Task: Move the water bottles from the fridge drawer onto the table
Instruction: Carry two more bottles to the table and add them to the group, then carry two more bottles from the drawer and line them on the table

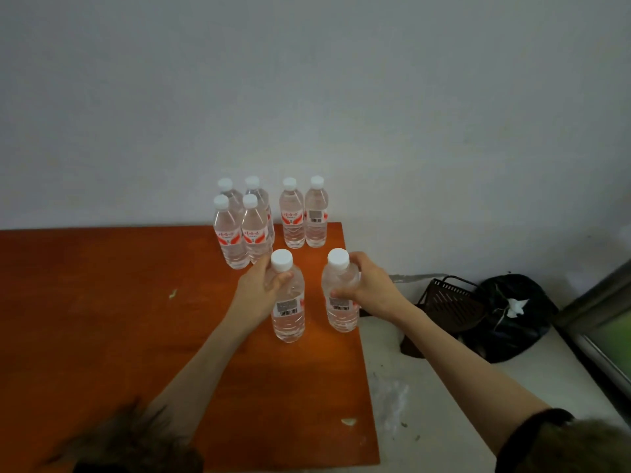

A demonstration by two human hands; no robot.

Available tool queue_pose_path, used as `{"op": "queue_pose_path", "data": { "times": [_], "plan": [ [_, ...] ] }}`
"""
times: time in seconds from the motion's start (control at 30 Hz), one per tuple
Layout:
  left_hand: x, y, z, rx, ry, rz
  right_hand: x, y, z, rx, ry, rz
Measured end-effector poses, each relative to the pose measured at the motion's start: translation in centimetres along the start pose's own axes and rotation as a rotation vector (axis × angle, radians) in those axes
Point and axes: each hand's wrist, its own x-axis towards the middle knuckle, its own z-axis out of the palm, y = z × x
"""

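Water bottles: left hand (261,291) and right hand (367,285) fingers grasp one each, on the table (102,302); placing step, next release both.

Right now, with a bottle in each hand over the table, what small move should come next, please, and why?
Probably let go with both hands: the left hand and right hand grip two upright bottles that seem to stand on the orange table.

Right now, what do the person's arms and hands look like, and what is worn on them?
Both forearms are bare up to the elbows. The left hand and the right hand wear no gloves, rings or watch that I can see. A dark band or sleeve cuff wraps the right arm near the frame's bottom edge.
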Motion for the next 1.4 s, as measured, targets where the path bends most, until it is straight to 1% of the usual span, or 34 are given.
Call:
{"op": "queue_pose_path", "data": {
  "times": [0.17,0.33,0.57,0.73,0.9,1.03,1.2,1.3,1.4],
  "plan": [
    [7.1,-2.2,0.4,0.033,-0.008,0.023,6.9,0.1,0.9,0.036,0.010,0.051],
    [13.1,-3.4,1.2,0.057,-0.027,0.000,13.3,0.0,1.4,0.074,-0.013,0.058],
    [18.6,-5.3,2.4,0.052,-0.021,0.025,18.4,0.6,1.7,0.064,0.023,0.056],
    [19.7,-5.8,3.2,0.023,0.011,0.008,20.3,1.7,2.2,0.086,0.017,0.057],
    [20.6,-5.7,3.5,0.030,0.041,0.006,21.1,2.1,2.4,0.100,0.047,0.043],
    [21.0,-5.6,3.4,0.035,0.055,0.009,21.6,2.1,2.3,0.039,0.059,0.042],
    [22.3,-5.7,2.4,0.068,-0.025,-0.003,21.8,2.2,2.5,0.033,0.036,0.085],
    [22.1,-5.9,2.3,0.091,-0.036,-0.002,21.3,2.2,3.2,0.032,0.107,0.097],
    [21.3,-6.6,2.8,0.050,-0.003,0.016,20.3,1.8,3.9,0.058,0.166,0.050]
  ]
}}
